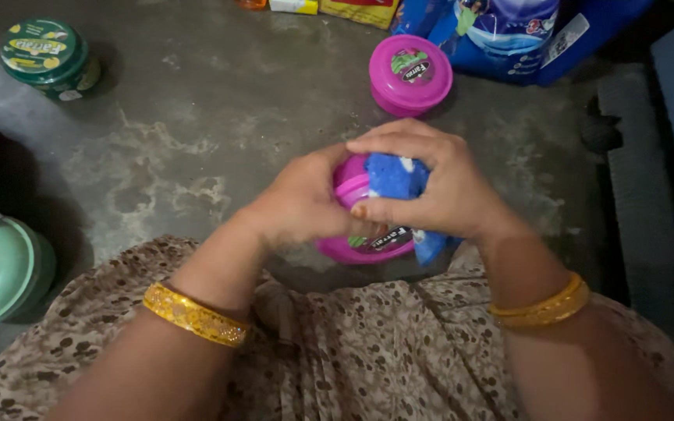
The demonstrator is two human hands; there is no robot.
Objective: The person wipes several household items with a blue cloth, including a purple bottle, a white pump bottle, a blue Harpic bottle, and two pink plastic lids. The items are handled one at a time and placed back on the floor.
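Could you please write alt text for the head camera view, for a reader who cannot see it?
Seen from above, a person's left hand holds a round pink tub while the right hand presses a blue cloth against it. A second pink tub and a green tub sit on the grey floor beyond.

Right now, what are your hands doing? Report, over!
Left hand grips pink tub. Right hand presses blue cloth onto it. Second pink tub sits beyond on floor, apart. Nothing blocking.
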